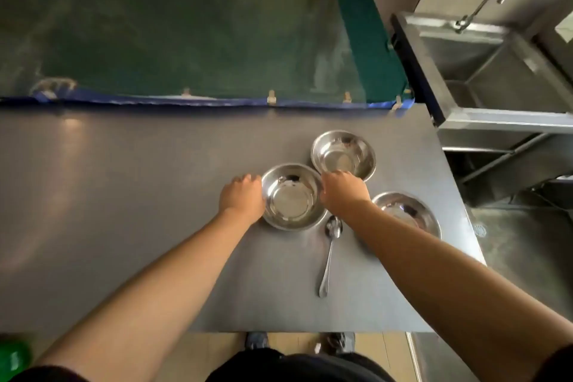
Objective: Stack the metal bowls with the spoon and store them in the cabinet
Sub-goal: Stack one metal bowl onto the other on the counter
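Item: three metal bowls, one spoon, on a steel table [124, 195]. Status: early; nothing stacked or stored yet.

- Middle bowl [293, 197]: between both hands. Left hand [242, 197] cupped against its left rim, right hand [342, 194] curled on its right rim; apparently gripped for lifting.
- Far bowl [342, 153]: just beyond the right hand, separate.
- Third bowl [406, 212]: right of the right forearm, partly hidden.
- Spoon [330, 254]: lying between the forearms, untouched.
- Cabinet: not in view.
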`<state>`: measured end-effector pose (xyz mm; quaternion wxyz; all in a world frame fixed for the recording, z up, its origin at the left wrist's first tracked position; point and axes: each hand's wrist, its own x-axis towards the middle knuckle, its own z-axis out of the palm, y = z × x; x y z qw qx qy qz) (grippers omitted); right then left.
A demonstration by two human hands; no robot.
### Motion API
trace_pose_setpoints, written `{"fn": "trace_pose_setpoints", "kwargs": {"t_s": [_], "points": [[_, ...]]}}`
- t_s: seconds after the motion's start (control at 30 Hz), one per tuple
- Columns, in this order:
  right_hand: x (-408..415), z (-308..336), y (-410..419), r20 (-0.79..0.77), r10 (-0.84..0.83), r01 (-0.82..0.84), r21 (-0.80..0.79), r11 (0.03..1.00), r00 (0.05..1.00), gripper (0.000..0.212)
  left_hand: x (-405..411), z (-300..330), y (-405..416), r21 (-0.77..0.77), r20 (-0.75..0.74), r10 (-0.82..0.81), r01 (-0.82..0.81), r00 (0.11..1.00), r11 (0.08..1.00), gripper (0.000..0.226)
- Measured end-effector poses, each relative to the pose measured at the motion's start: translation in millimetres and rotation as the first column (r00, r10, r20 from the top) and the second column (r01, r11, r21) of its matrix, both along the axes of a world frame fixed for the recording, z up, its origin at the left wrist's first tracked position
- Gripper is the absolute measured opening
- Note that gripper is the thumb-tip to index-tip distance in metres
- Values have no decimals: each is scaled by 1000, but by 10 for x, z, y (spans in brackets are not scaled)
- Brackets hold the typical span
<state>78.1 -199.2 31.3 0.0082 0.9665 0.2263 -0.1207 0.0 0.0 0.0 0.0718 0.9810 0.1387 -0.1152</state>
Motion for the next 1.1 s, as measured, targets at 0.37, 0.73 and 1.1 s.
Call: {"fn": "trace_pose_setpoints", "kwargs": {"t_s": [0.37, 0.73, 1.1], "points": [[105, -503, -7, -188, -207, 242, 185, 953, 960, 20, 169, -285, -37, -83, -16, 120, -121, 993, 989, 29], [237, -651, -107, -315, -158, 256, 299, 919, 936, 30, 137, -412, -314, -258, -26, 414, -407, 910, 876, 37], [531, -326, 44, -209, -1, 89, 410, 908, 978, 32, 230, -148, -33, -268, 134, 504, -458, 853, 847, 34]]}}
